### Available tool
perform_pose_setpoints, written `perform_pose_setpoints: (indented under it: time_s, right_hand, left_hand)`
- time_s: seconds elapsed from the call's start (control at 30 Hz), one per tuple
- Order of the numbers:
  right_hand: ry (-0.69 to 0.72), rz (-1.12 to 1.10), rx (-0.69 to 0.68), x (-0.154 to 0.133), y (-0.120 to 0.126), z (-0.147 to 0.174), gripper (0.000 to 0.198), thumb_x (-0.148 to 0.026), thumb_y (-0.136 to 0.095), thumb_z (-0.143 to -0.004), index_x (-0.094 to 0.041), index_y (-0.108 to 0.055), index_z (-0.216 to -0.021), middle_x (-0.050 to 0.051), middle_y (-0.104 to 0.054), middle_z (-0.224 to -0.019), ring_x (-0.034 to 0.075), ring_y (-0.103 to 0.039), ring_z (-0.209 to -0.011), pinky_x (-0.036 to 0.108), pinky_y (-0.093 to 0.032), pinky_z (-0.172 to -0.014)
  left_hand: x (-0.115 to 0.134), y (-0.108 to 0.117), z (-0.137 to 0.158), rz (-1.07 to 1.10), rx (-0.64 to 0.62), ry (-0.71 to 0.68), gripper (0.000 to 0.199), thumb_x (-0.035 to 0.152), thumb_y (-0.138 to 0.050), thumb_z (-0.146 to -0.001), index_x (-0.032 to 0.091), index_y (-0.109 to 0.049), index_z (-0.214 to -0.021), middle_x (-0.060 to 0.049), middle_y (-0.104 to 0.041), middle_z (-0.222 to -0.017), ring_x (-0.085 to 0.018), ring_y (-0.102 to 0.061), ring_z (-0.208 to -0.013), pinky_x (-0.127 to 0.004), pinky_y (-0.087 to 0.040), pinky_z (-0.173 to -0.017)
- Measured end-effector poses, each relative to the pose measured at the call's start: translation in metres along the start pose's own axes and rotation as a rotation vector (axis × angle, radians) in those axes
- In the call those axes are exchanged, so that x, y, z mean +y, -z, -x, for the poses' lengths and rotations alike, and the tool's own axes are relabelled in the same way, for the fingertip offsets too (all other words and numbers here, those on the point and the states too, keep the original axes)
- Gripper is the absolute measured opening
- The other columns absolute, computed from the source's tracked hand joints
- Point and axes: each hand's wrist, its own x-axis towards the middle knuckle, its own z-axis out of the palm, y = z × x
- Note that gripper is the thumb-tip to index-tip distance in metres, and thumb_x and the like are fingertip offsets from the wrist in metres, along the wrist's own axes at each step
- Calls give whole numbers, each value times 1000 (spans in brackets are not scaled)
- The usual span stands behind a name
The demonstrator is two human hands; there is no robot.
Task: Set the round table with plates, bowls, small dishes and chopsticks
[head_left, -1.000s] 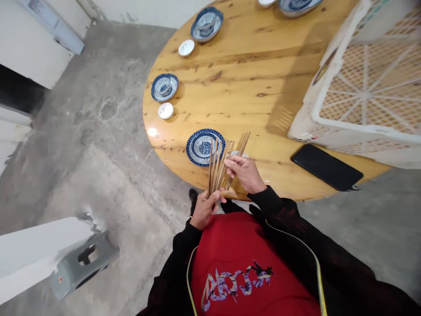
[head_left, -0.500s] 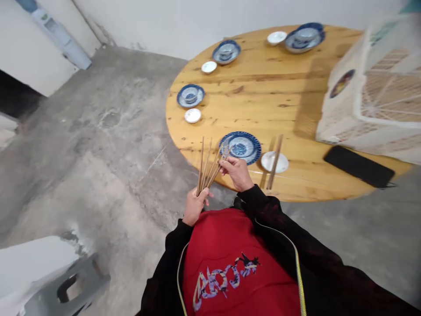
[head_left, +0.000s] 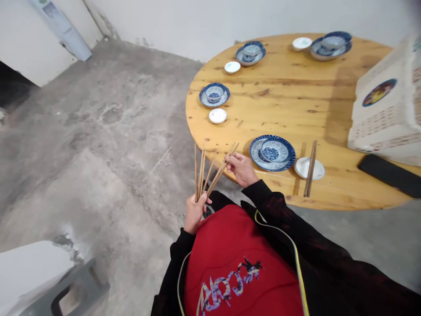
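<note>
My left hand (head_left: 195,211) is closed around the lower ends of several wooden chopsticks (head_left: 201,173), which fan out upward. With thumb and fingers, my right hand (head_left: 242,169) pinches the upper part of the rightmost chopsticks, whose lower ends still meet the bunch at my left hand. Just right of my right hand, a blue-and-white plate (head_left: 255,154) bears a patterned bowl (head_left: 274,151). Beside it lies a small white dish (head_left: 319,170) with a pair of chopsticks (head_left: 311,169) resting across it.
Around the round wooden table (head_left: 263,109) stand more blue-rimmed plates (head_left: 201,97) with bowls, and small white dishes (head_left: 217,116). A white plastic basket (head_left: 378,118) stands at the right, a black phone-like slab (head_left: 390,175) before it. A grey stool (head_left: 79,285) is at lower left.
The view has shifted left, so the table sits further right. The chopsticks in my left hand are spread wider, and my right hand has moved away from the plate's edge.
</note>
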Motion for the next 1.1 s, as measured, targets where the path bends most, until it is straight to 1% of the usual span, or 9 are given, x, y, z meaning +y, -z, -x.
perform_pose_setpoints:
  time_s: [0.13,0.23,0.4,0.5,0.6,0.77,0.9,1.0,1.1]
  right_hand:
    - [-116,-67,-112,2,-12,-26,36,-40,-91,-59,-19,-68,-78,-3,-55,-65,7,-46,-52,20,-40,-44]
    - [-144,-72,-117,4,-20,-51,40,-44,-93,-59,-18,-69,-76,-1,-58,-69,7,-49,-55,20,-46,-48]
    - [-90,-107,30,11,-40,-95,45,-48,-97,-54,-17,-68,-69,-1,-57,-65,8,-51,-54,20,-48,-50]
    - [-67,-128,143,13,-49,-120,46,-47,-97,-52,-18,-64,-64,-2,-56,-61,8,-51,-53,20,-48,-48]
    - [-55,-97,221,12,-52,-143,46,-48,-96,-53,-18,-62,-64,-2,-56,-60,9,-51,-51,21,-48,-47]
    - [35,-60,312,2,-43,-184,39,-43,-91,-65,-19,-61,-67,-1,-57,-60,9,-53,-52,20,-51,-51]
    - [9,-91,408,-10,-32,-221,34,-29,-88,-72,-19,-57,-66,-2,-58,-59,8,-55,-53,18,-53,-54]
    - [-20,-117,464,-19,-24,-249,30,-18,-85,-77,-18,-57,-66,-2,-58,-60,7,-56,-53,17,-55,-55]
    - [-35,-117,514,-26,-17,-270,30,-10,-82,-79,-17,-57,-65,-2,-57,-59,7,-56,-53,18,-56,-55]
  left_hand:
    - [7,17,-29,8,-8,55,48,62,-75,-75,15,-66,-70,-1,-62,-62,-4,-36,-43,-23,-26,-46]
    - [15,31,-60,-25,-17,89,49,62,-75,-74,15,-65,-65,1,-56,-55,-4,-33,-43,-23,-25,-46]
    - [45,47,-121,-137,-91,93,49,62,-73,-77,16,-64,-62,3,-50,-50,-5,-32,-45,-23,-25,-48]
    - [67,50,-152,-200,-140,100,51,63,-72,-79,16,-63,-61,5,-43,-48,-6,-33,-46,-23,-25,-49]
    - [80,49,-177,-178,-171,115,52,65,-72,-79,15,-65,-65,5,-44,-50,-6,-32,-47,-23,-24,-48]
    - [99,38,-221,-114,-162,109,50,63,-76,-74,14,-70,-81,1,-59,-65,-4,-30,-46,-23,-19,-45]
    - [117,15,-270,-116,-150,48,45,57,-77,-75,14,-67,-81,2,-58,-62,-3,-30,-45,-22,-17,-45]
    - [127,-6,-306,-117,-143,-4,38,51,-76,-78,14,-66,-82,3,-57,-62,-3,-30,-45,-21,-20,-46]
    - [130,-22,-334,-160,-137,-25,33,45,-73,-81,13,-69,-86,2,-61,-66,-5,-37,-49,-20,-27,-50]
